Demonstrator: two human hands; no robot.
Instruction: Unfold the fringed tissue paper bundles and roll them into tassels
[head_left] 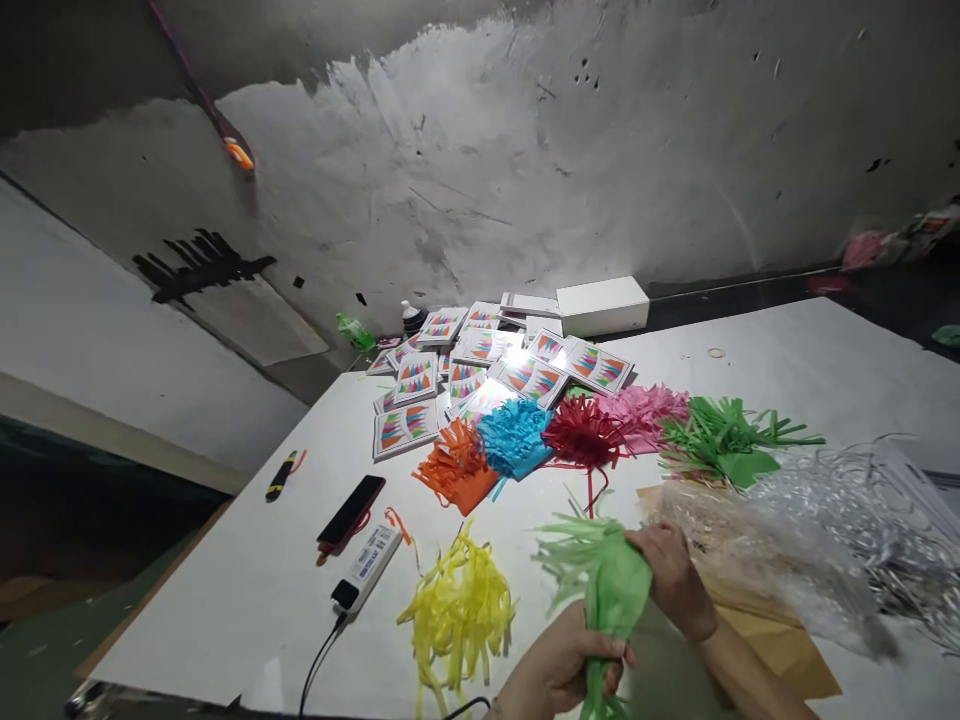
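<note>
Light green fringed tissue paper point(619, 580) is held above the table by both my hands, its fringe fanning out to the left, slightly blurred. My left hand point(566, 655) wraps round its lower, gathered part. With thumb and fingers, my right hand point(675, 575) pinches its upper right edge. Left of my hands lies yellow fringed tissue paper point(461, 605). Beyond them, a row of fringed bundles holds orange point(456, 468), blue point(517, 437), dark red point(583, 432), pink point(646, 415) and darker green point(731, 440) paper.
Printed cards point(416, 375) are heaped at the back beside a white box point(602, 306). At left lie a phone point(351, 515), a white power bank point(367, 568) with a cable, and a cutter point(281, 478). Plastic bags point(757, 535) and silvery strands point(847, 500) cover the right side.
</note>
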